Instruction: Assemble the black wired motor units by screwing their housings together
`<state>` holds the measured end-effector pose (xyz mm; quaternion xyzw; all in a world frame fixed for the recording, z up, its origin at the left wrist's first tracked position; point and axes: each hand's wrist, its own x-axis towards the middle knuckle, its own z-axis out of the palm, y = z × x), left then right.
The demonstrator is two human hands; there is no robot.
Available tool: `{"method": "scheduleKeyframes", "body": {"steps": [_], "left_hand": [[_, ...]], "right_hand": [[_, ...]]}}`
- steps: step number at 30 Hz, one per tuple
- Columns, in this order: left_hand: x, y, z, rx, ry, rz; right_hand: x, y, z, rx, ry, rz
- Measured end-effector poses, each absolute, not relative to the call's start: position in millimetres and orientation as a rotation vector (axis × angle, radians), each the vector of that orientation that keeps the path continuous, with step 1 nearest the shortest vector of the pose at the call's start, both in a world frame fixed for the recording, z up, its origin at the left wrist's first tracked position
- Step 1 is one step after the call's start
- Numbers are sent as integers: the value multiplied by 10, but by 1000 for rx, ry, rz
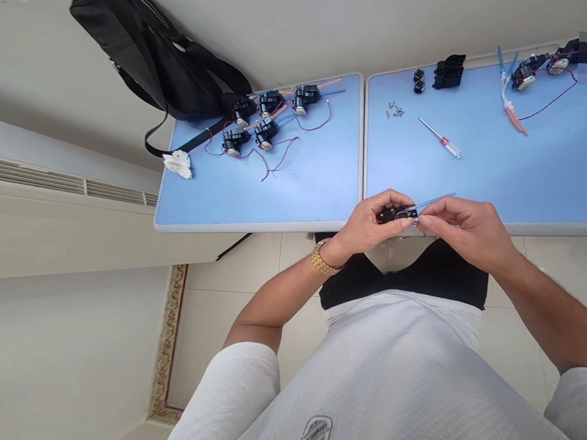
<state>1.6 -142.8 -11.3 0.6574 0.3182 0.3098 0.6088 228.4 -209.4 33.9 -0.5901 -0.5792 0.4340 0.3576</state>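
Over the front edge of the blue table, my left hand (371, 220) grips a small black plastic device (395, 215) between thumb and fingers. Thin blue tubes (435, 200) stick out from its right end. My right hand (468, 227) is closed in a pinch at that same end; what its fingertips hold is too small and hidden to name. A screwdriver (441, 139) with a clear and red handle lies farther back. Behind it are a pile of small screws (395, 111), two small round dark parts (419, 81) and black plastic housings (449, 72).
Several black devices (265, 133) with red wires and coloured tubes lie on the left table (314, 195). More devices (526, 73) and a tube bundle (509, 111) are at the back right. A black bag (169, 59) and crumpled tissue (178, 164) occupy the left end.
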Motion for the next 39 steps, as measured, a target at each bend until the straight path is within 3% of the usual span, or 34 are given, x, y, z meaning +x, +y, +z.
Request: {"method": "scheduleKeyframes", "body": {"steps": [7, 15, 24, 39], "left_hand": [[25, -1441, -108, 1450, 694, 759], [49, -1441, -121, 1353, 713, 742], [-53, -1263, -161, 1125, 724, 705], [-27, -683, 94, 1233, 566, 605]], "right_hand": [[2288, -2004, 396, -1327, -1363, 1414], [2282, -1992, 327, -1414, -1400, 1313], [2539, -1906, 276, -1645, -1492, 678], [2860, -971, -80, -1845, -1875, 181]]}}
